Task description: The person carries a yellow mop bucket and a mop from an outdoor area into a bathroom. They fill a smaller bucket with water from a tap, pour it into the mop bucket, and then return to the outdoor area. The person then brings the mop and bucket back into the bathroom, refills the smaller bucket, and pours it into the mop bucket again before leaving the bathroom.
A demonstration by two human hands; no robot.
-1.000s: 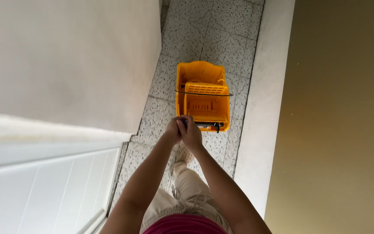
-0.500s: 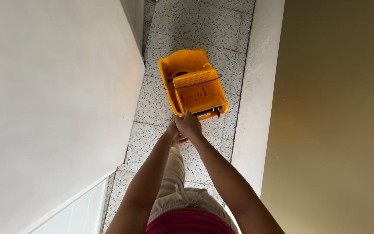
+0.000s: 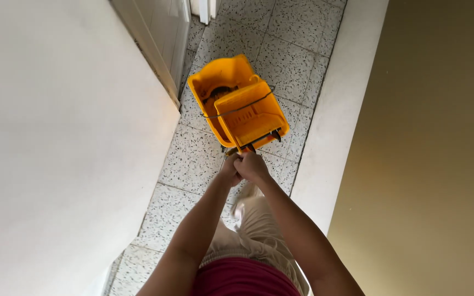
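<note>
Head view, hands: both hands are seen from above with the arms stretched forward and the wrists close together. The left hand (image 3: 229,171) and the right hand (image 3: 252,166) touch each other and are clenched around one thing at the near edge of the bucket.

Head view, thing grasped: a thin dark handle (image 3: 236,151) is gripped by both fists; most of it is hidden by the fingers, so its shape cannot be told.

Head view, bucket: the yellow plastic mop bucket with a wringer set on top (image 3: 238,104) stands on the floor just ahead of the hands, turned at a slant so that its far end points toward the upper left. A thin wire bail is seen across its top, and dark contents are glimpsed in the open far part.

Head view, floor: the bucket stands on a speckled grey terrazzo tile floor (image 3: 281,44), which runs as a narrow strip between the two walls.

Head view, left side: a plain white wall (image 3: 56,153) fills the left of the picture, with a white panelled door (image 3: 165,33) beyond it, near the bucket's far corner.

Head view, right side: a pale baseboard strip (image 3: 341,109) borders the floor, and an ochre wall (image 3: 440,153) rises beside it.

Head view, body: beige trousers (image 3: 253,230) and a dark red waistband (image 3: 242,279) are seen below the arms.
</note>
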